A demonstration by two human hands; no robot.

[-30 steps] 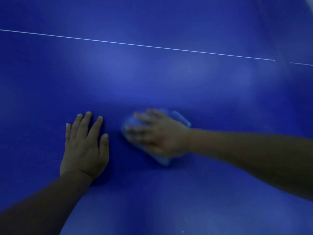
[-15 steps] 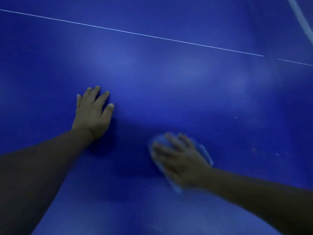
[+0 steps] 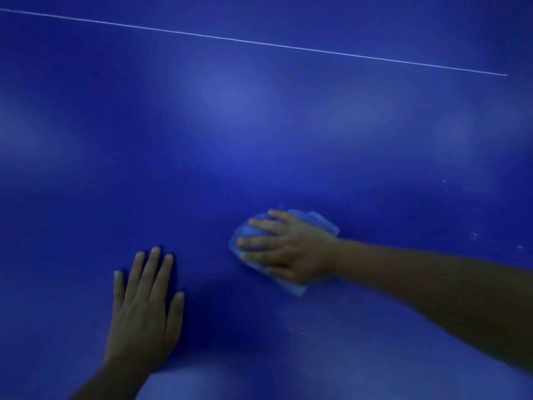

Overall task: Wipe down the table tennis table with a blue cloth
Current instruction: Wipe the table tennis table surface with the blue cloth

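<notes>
Under the right hand: cloth, pressed flat by spread fingers; left hand open on surface, nearer the body.

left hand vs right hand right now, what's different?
The left hand lies bare on the table; the right hand presses the blue cloth. Left fingers point away from the person and lie close together; right fingers point left and are spread. Both are palm-down.

Crumpled blue cloth flat on dark blue table, mid-right
</notes>
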